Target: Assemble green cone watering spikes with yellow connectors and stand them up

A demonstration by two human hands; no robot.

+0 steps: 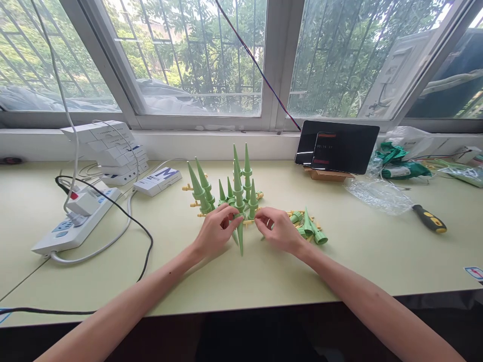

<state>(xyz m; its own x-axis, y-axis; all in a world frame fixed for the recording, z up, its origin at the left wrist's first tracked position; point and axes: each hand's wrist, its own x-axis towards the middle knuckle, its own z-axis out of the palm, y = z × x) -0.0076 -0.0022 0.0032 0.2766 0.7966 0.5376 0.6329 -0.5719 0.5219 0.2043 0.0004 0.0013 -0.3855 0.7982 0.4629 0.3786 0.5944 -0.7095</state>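
My left hand (pixel 219 224) pinches a green plastic watering spike (pixel 240 241) near its wide capped end, with the pointed tip angled down toward me. My right hand (pixel 279 229) is closed, thumb and finger pressed together, a little to the right of the spike. Between the hands shows a small yellow valve (pixel 248 222); whether the right fingertips grip it is unclear. Just behind the hands, several green spikes (pixel 237 183) stand points up, some with yellow valves (pixel 187 188) sticking out at the side. Beside my right hand lies a pile of loose green cones (pixel 308 224) and yellow parts.
A power strip (pixel 81 221) with plugs and cables sits at left, near stacked white boxes (pixel 113 148) and a single white box (pixel 158 181). A tablet and phone (pixel 339 148) lean at the back right. Farther right are plastic bags (pixel 403 166) and a screwdriver (pixel 429 218).
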